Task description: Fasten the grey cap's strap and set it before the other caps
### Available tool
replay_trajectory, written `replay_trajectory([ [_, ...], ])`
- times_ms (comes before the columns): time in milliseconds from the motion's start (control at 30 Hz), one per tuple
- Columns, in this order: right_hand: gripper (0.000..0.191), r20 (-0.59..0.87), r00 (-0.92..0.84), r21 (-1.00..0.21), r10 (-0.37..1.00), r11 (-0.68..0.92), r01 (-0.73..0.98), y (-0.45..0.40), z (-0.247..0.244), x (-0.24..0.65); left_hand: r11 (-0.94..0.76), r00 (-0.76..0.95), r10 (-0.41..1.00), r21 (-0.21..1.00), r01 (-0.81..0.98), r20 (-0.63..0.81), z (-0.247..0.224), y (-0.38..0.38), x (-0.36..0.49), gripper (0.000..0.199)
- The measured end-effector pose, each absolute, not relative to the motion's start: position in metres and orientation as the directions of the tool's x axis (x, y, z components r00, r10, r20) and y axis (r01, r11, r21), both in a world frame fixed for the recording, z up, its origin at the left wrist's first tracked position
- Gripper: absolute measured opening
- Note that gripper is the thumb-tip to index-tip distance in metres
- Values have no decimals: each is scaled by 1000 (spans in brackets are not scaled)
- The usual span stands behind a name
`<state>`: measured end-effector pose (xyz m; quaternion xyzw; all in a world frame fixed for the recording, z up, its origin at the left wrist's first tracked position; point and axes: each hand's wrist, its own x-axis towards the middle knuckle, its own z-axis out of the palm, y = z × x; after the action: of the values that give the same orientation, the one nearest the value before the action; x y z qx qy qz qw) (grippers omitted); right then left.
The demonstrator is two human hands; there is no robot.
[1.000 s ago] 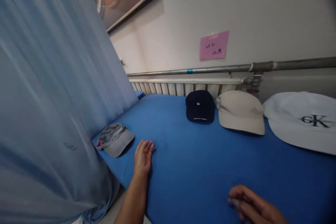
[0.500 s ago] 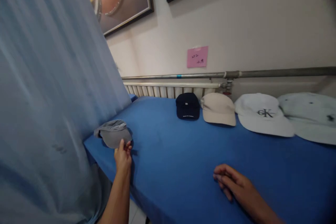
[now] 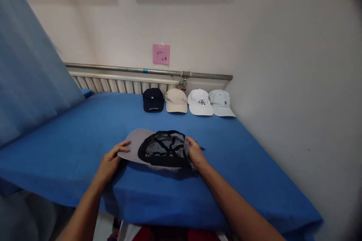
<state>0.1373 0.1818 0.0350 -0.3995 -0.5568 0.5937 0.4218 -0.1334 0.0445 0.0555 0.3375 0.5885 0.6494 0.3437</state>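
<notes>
On the wide blue cloth-covered surface (image 3: 113, 116), the landmark, lies a row of navy, beige, white and pale-blue fabric caps (image 3: 176, 101) along its far edge, and above its near part the upturned grey fabric baseball cap (image 3: 164, 150), its brim in the grip of the left hand (image 3: 111, 161) and its back edge in the right hand's (image 3: 197, 154).

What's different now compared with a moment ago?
The gray cap has come from the bed's left end to the front middle, turned so its inside shows. The left hand holds its brim; the right hand, empty before, grips its back. The row of caps stayed put.
</notes>
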Motion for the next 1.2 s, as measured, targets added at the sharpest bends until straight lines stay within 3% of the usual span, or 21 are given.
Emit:
replay_trajectory([
  [167, 23, 8, -340, -1000, 940, 1, -20, 170, 33, 146, 2, -789, 603, 988, 152, 120, 70, 53, -143, 27],
  [267, 22, 43, -333, -997, 942, 61, 44, 164, 32, 148, -15, -810, 544, 968, 251, 219, 85, 50, -126, 35],
  [333, 20, 85, -293, -985, 952, 124, 118, 163, 32, 150, -70, -722, 638, 955, 289, 266, 91, 44, -98, 38],
  [400, 18, 153, -230, -955, 961, 204, 214, 163, 33, 154, -153, -435, 873, 970, 186, 221, 89, 39, -64, 38],
  [467, 19, 239, -176, -901, 955, 286, 326, 163, 35, 159, -204, -164, 959, 963, 176, 233, 80, 37, -34, 51],
  [533, 25, 310, -158, -826, 937, 348, 443, 162, 37, 165, -231, -104, 958, 934, 273, 267, 67, 39, -15, 59],
  [600, 32, 347, -174, -745, 922, 384, 545, 162, 37, 167, -218, -151, 947, 914, 341, 282, 56, 42, -8, 55],
  [667, 36, 357, -212, -673, 909, 408, 617, 162, 37, 166, -201, -172, 942, 898, 391, 286, 51, 43, -10, 40],
  [767, 31, 354, -285, -594, 891, 450, 666, 165, 37, 161, -229, -17, 960, 816, 530, 281, 57, 32, -20, 12],
  [867, 24, 336, -371, -556, 866, 500, 664, 166, 39, 160, -261, 104, 961, 724, 639, 255, 68, 10, -33, 8],
  [1000, 35, 327, -474, -565, 817, 571, 595, 144, 42, 169, -219, 70, 971, 738, 638, 227, 78, -18, -53, 13],
  [1200, 47, 400, -573, -808, 715, 571, 149, 82, 53, 184, -129, 55, 992, 884, 450, 117, 88, -37, -76, 15],
])
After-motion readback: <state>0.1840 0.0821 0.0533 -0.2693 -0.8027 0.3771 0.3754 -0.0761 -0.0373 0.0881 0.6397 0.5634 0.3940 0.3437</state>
